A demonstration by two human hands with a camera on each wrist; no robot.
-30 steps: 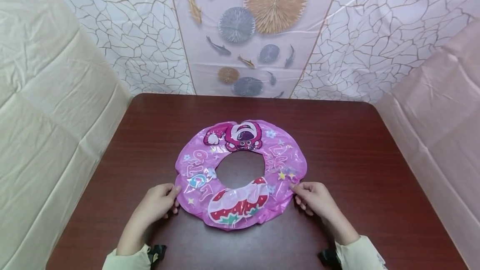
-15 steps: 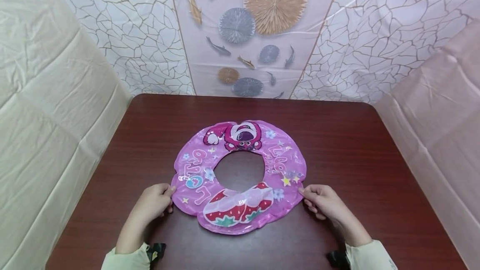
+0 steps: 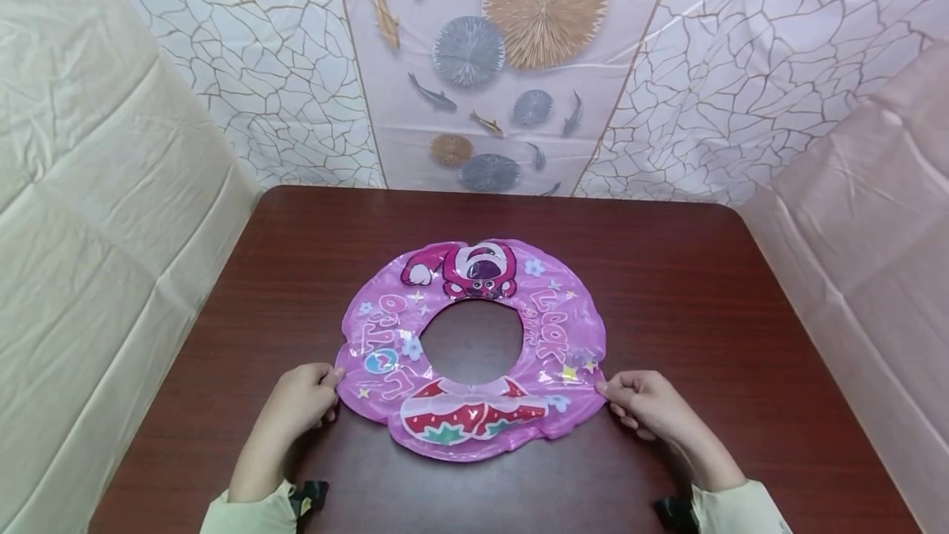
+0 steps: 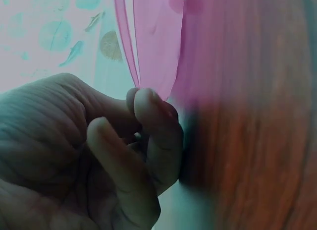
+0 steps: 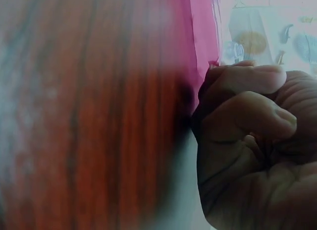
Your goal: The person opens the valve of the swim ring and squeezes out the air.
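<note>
A pink inflatable swim ring (image 3: 563, 328) lies on the brown table, slack and wrinkled, with a printed bear at its far side and strawberries at its near side. My left hand (image 3: 302, 400) pinches its left outer edge between thumb and fingers. On the opposite side my right hand (image 3: 647, 404) pinches the right outer edge, where the plastic puckers. In the left wrist view the pink plastic (image 4: 156, 46) rises from the fingertips. The right wrist view has the curled fingers (image 5: 247, 116) at the ring's edge; the thumb is mostly hidden there.
The wood-grain table (image 3: 311, 245) extends around the ring on all sides. A patterned cloth (image 3: 282, 48) hangs behind its far edge, and pale fabric panels (image 3: 96, 213) rise at left and right. Black straps (image 3: 310, 498) show at both wrists.
My right hand has moved right and slightly nearer, and my left hand slightly left. The ring's near part is spread wider and flatter, with the strawberry print and lettering more fully visible.
</note>
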